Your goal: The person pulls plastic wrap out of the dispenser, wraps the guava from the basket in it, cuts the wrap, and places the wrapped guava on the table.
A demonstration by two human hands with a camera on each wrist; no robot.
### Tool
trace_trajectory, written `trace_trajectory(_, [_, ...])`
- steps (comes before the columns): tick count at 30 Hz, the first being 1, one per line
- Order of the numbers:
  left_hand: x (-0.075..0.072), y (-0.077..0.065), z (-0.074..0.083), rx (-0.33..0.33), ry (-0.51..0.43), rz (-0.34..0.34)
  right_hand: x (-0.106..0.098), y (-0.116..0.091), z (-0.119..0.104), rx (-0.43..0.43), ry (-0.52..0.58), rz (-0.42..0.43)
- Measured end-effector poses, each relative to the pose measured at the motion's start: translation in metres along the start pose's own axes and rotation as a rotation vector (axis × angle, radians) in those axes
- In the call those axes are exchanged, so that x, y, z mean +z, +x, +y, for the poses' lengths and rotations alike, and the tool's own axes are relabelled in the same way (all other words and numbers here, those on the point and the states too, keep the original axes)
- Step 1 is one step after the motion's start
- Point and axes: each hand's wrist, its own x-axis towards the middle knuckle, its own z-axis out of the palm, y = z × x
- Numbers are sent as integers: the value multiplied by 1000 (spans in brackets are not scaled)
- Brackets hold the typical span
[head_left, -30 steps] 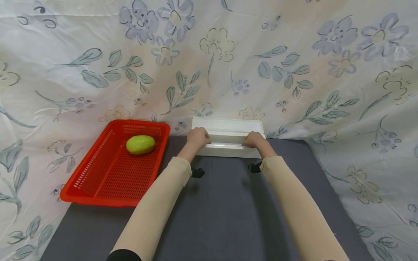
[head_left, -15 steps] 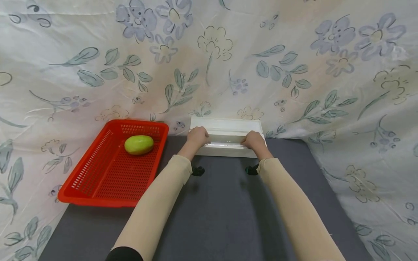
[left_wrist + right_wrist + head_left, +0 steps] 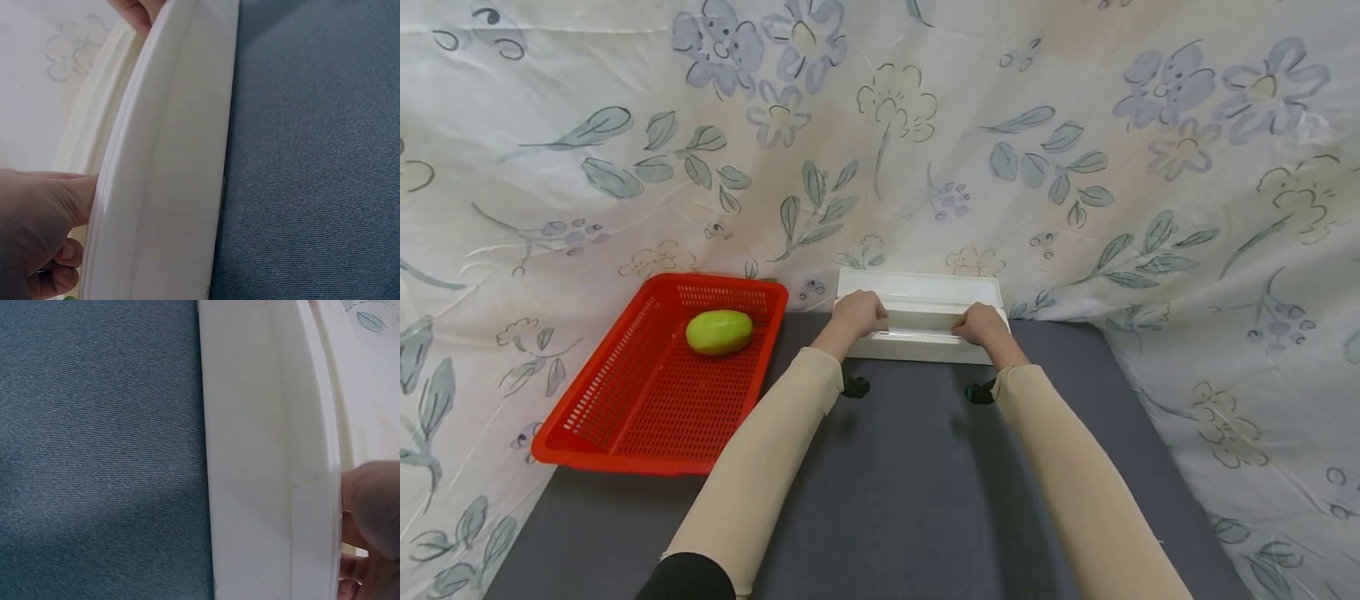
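A long white box [image 3: 917,350] stands at the back of the table, its lid [image 3: 925,285] raised and leaning back towards the curtain. At the box's left end, my left hand [image 3: 857,313] holds its edge. In the left wrist view, the fingers [image 3: 65,253] are curled just behind the rim. My right hand [image 3: 983,323] holds the right end in the same way; in the right wrist view, part of this hand lies behind the white wall [image 3: 250,450]. The hands cover both ends of the box, and most of its inside is hidden.
To the left sits a red perforated basket [image 3: 655,462] with a yellow-green, mango-like fruit [image 3: 719,332] in it. A dark grey cloth [image 3: 910,492] covers the table. Behind hangs a flowered curtain [image 3: 925,167], which also runs along both sides.
My left hand has shifted very slightly inward along the box. The right hand, the box, the raised lid and the basket stay nearly where they were.
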Motion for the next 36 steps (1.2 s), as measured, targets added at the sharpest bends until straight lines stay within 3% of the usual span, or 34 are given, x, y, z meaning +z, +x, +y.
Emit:
trace_trajectory(7, [0,8,2,60,83,-59,-1,5,5,-49,18,-72])
trace_trajectory(12, [0,11,8,99,125,-53,2,4,-1,-4,44,15])
trace_trajectory(21, [10,24,12,64,128,-72,7,0,-6,103,149,111])
trace_trajectory(29, [11,22,12,105,136,-28,8,2,2,41,132,129])
trace_trajectory(36, [11,14,17,140,132,1,12,-1,6,-79,84,212])
